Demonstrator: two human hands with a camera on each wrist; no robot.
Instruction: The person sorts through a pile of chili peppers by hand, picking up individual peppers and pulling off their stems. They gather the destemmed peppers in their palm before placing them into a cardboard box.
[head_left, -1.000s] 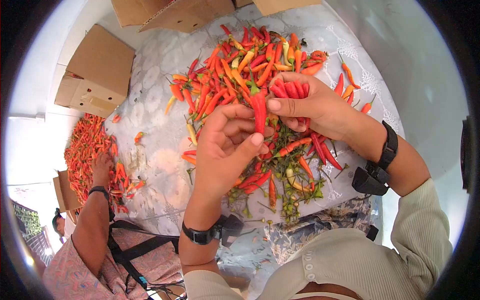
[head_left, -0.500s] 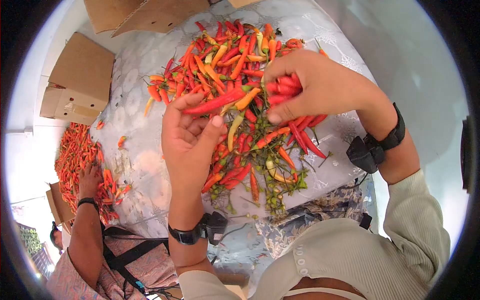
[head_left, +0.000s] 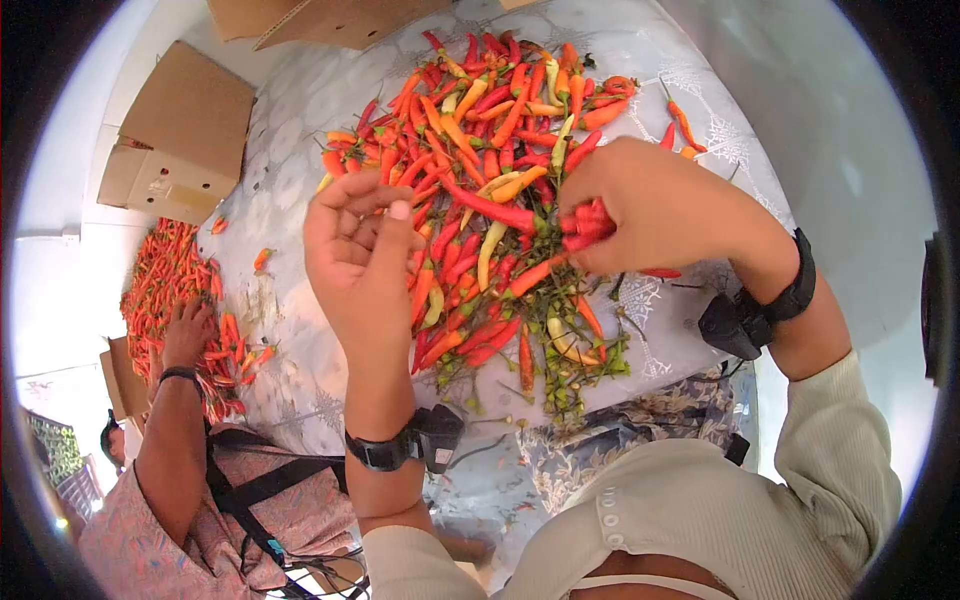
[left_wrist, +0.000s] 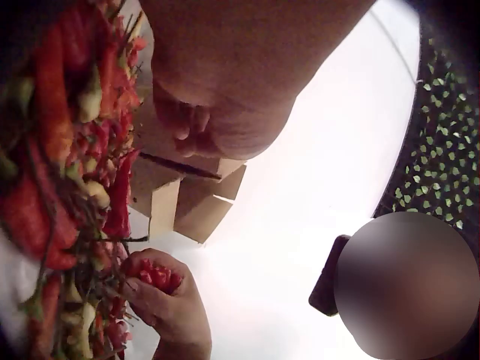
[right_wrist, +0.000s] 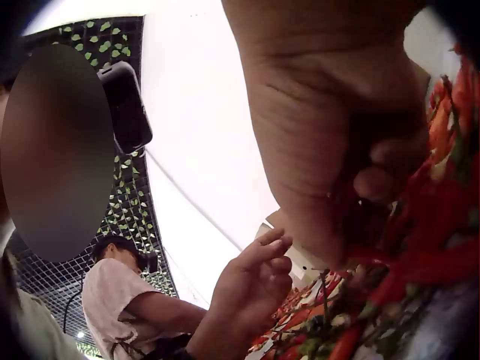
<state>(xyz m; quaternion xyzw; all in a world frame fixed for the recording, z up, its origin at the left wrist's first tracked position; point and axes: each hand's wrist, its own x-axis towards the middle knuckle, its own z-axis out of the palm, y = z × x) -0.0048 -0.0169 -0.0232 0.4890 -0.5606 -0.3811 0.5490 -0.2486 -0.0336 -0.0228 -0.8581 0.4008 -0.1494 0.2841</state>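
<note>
A heap of red, orange and pale yellow chili peppers (head_left: 490, 110) covers the middle of the table, mixed with green stems (head_left: 570, 385). My right hand (head_left: 665, 205) is low over the heap's right side, gripping a bunch of red chili peppers (head_left: 588, 224) in its curled fingers. A long red chili pepper (head_left: 492, 208) spans the heap between my hands, its thick end near the right fingertips. My left hand (head_left: 355, 245) hovers at the heap's left edge, fingers loosely bent, with nothing seen in it; the right wrist view shows this left hand (right_wrist: 251, 289) too.
At far left, another person's hand (head_left: 187, 330) reaches into a second large pile of chili peppers (head_left: 160, 270). A cardboard box (head_left: 185, 130) stands behind that pile, and more cardboard (head_left: 330, 22) lies along the back. A pale wall (head_left: 830, 130) rises at right.
The left hand, which held a red chili pepper, has drawn back left without it. My right hand, still gripping its bunch, has turned palm down and lowered over the heap.
</note>
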